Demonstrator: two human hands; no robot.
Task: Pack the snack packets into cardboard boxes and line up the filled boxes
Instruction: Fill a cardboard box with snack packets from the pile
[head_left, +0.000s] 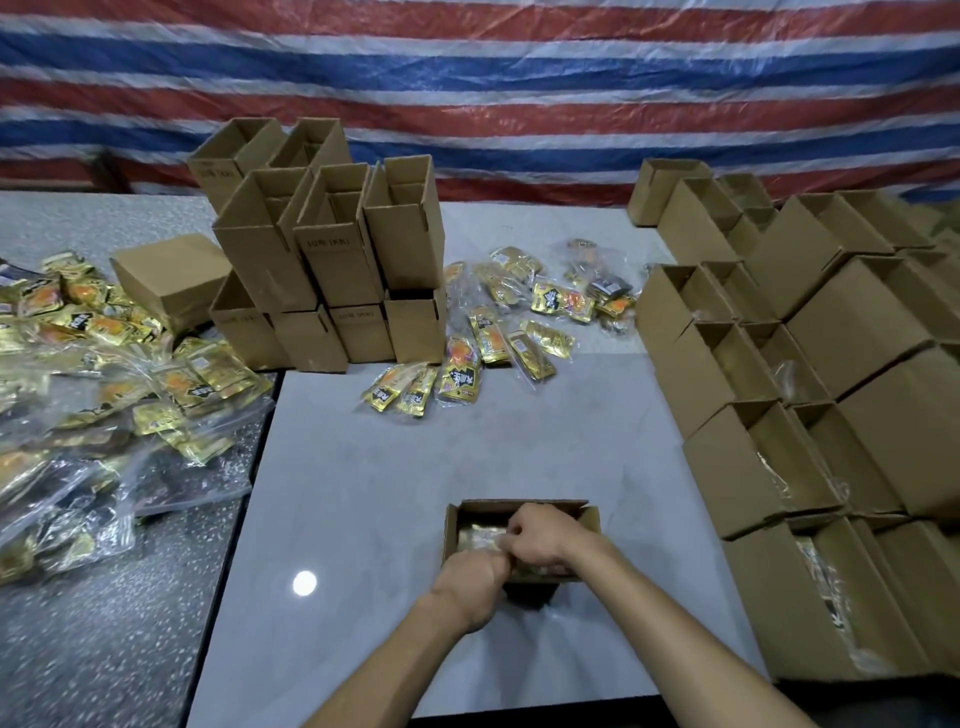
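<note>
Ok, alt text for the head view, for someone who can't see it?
The left-hand grip and right-hand grip hold gold snack packets inside an open cardboard box on a white table. Stacked empty boxes stand behind left, loose packets beside them, filled boxes along the right.

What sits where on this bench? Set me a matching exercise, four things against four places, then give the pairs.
1. open box with gold packets
2. empty upright boxes
3. rows of filled boxes
4. heap of snack packets

A. right side
B. speckled table, left
C. white table, front centre
D. back, stacked two high

Pairs: 1-C, 2-D, 3-A, 4-B
</note>
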